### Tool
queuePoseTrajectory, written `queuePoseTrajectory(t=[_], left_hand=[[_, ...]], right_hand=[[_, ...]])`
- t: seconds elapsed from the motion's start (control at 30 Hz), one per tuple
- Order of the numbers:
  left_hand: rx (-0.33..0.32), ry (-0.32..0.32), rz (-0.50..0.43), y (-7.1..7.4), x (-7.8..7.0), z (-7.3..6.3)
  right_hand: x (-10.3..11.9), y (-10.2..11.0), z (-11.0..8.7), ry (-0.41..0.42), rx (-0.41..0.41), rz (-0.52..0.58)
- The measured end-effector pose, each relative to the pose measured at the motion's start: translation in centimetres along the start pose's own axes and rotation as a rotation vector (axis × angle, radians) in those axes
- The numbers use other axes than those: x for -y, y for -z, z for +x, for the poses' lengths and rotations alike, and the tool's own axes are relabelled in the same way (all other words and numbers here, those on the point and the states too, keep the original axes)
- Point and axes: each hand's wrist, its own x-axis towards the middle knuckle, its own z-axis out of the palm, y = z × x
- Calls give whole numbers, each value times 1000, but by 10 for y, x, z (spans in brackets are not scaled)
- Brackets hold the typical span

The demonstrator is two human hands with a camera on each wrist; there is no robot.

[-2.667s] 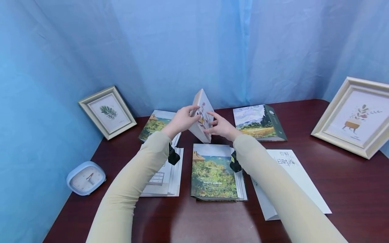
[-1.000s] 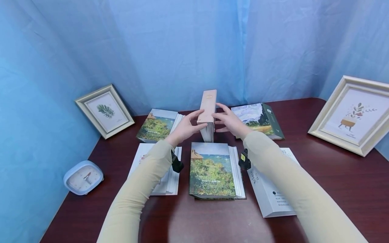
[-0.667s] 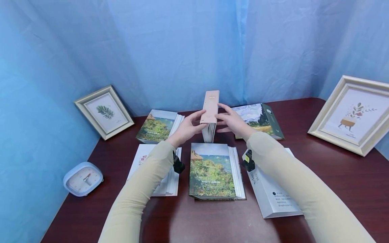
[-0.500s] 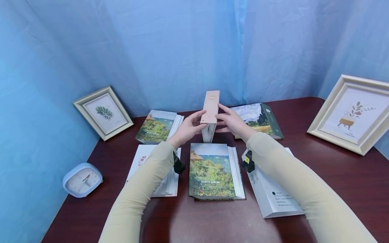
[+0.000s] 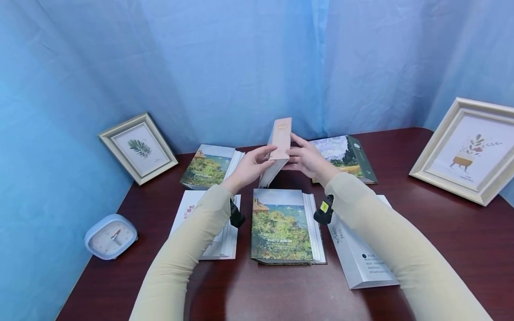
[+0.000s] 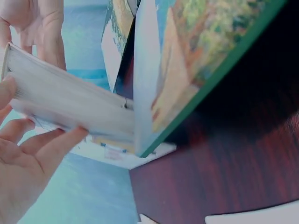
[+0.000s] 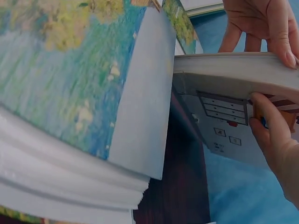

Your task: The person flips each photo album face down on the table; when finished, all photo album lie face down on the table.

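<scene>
Between both hands, a thick album with a pale pink spine [image 5: 282, 136] stands on edge, tilted, spine uppermost. My left hand [image 5: 250, 168] holds its near left corner, thumb at the page edge and fingers against one cover. On the other side my right hand [image 5: 308, 159] grips it with bent fingers at the spine and cover. The right wrist view shows a drawn cabinet on that cover [image 7: 224, 109]. Just in front lies a landscape-covered photo album [image 5: 281, 232]. The right thumb is hidden in the head view.
A landscape album [image 5: 207, 166] and a white album [image 5: 227, 243] lie left. A green-spined album [image 5: 339, 156] and a white one [image 5: 357, 256] lie right. Picture frames [image 5: 140, 148] [image 5: 467, 151] and a blue clock [image 5: 111, 236] stand around. Blue curtain [image 5: 241, 67] hangs behind.
The held album first showed its illustrated cover on the right, then its spine turned toward the head camera. Since half a second ago it has twisted slightly, exposing more of its left side.
</scene>
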Motion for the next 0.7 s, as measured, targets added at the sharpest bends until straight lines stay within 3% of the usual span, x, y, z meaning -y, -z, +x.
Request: queuePoseTrajectory(t=[0.2,0.37,0.47,0.7], left_hand=[[-23,-21,248,4,-9,-1],[10,-7,474,4,-14,0],[30,3,522,3,-14,1],[46,23,517,3,-9,4]], right_hand=[[-3,-2,3,20,15,102],[-8,-3,5,1,-4,198],[-12,-3,8,-15,-11,241],[-21,2,15,-37,-13,320]])
